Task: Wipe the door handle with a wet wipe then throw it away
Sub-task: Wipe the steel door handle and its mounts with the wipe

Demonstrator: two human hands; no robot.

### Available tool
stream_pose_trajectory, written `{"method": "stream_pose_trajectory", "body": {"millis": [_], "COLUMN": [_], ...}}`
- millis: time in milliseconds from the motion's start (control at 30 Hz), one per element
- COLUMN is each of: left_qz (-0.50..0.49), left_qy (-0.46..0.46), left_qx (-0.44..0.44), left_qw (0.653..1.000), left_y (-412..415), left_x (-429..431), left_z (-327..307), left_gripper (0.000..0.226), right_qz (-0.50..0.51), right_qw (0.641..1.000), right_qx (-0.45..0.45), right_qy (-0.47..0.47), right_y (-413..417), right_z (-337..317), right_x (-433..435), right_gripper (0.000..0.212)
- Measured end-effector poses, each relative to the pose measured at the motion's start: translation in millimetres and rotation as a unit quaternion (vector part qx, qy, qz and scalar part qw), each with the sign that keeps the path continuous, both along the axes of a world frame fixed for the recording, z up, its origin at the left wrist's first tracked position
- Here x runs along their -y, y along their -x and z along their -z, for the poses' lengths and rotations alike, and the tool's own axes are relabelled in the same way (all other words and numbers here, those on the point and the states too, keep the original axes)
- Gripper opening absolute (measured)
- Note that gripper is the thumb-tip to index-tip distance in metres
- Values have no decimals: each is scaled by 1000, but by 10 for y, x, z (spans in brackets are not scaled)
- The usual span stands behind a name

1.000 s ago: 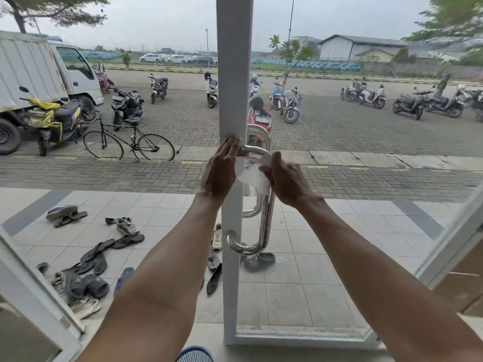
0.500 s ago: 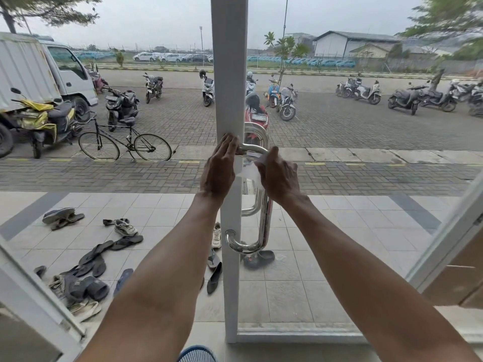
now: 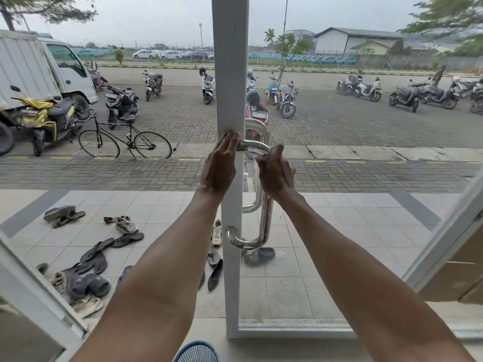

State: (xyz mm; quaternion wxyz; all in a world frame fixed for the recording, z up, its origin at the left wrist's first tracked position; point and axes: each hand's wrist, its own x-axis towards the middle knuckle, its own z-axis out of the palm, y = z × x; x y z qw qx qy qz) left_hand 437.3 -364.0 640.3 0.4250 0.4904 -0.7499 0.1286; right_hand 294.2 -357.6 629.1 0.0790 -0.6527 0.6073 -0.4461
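From my remote seat, nearest at 6 o'clock is a blue-rimmed mesh disc (image 3: 196,352), cut off by the lower edge. Both forearms reach up toward the centre. The left hand (image 3: 219,164) lies flat on the white door frame (image 3: 230,74), fingers straight and together, their tips touching where the door handle (image 3: 264,218) joins the frame at its top.

Just at 3 o'clock of it, the right hand (image 3: 275,173) has its fingers curled over the handle's upper bend, gripping the wet wipe (image 3: 251,176) against the chrome. Only a pale scrap of the wipe shows, between the frame and the palm; the rest is hidden under the hand. The handle runs down toward 6 o'clock and hooks back into the frame.

Beyond the glass, sandals and shoes (image 3: 91,259) are scattered on the tiles at 8 o'clock. Farther out, a bicycle (image 3: 125,142) stands at 9 o'clock, a white truck (image 3: 39,69) at 10 o'clock, and parked scooters (image 3: 407,94) at 2 o'clock.
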Motion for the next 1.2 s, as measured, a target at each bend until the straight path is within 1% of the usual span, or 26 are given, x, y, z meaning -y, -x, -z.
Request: {"method": "stream_pose_trajectory", "body": {"millis": [133,200,233,267,300,367,500,633,733,800,867,967,1067,1133,1200], "left_qz": [-8,-10,-9,-9,-10,-11,-14,-10,-8,0,14,25,17,7,6], "left_qy": [-12,-12,-10,-7,-2,9,46,89,103,106,111,116,119,116,114], "left_qx": [-3,-5,-6,-5,-2,7,2,-1,17,28,35,42,42,43,45], "left_qw": [1000,1000,1000,1000,1000,1000,999,996,994,994,993,992,992,992,992], "left_y": [26,33,34,36,32,30,92,220,223,212,184,176,210,248,281], "left_x": [10,-2,-2,-4,-7,-14,-76,-147,-125,-105,-77,-48,-18,-7,-4], "left_z": [26,27,25,25,27,42,87,161,194,186,188,208,244,284,339], "left_gripper": [53,54,54,54,53,51,54,70,72,71,67,66,70,74,76], "right_qz": [22,21,19,21,24,33,33,34,30,31,21,20,28,27,25], "right_qw": [1000,1000,999,999,998,997,999,999,999,998,996,996,996,998,999], "right_qx": [13,14,13,16,24,27,9,-38,-23,-3,4,-8,-9,-2,4], "right_qy": [-7,-16,-25,-40,-54,-67,-27,15,-17,-60,-83,-91,-79,-48,-27], "right_y": [-12,-12,-14,-6,2,26,29,35,60,68,67,90,104,94,78], "right_z": [117,238,294,346,385,402,203,125,287,448,588,638,497,386,331], "right_x": [0,-47,-67,-83,-83,-59,-4,7,-13,-38,-79,-91,-40,0,20], "right_gripper": [31,24,26,23,25,39,49,47,52,47,41,36,32,37,51]}}
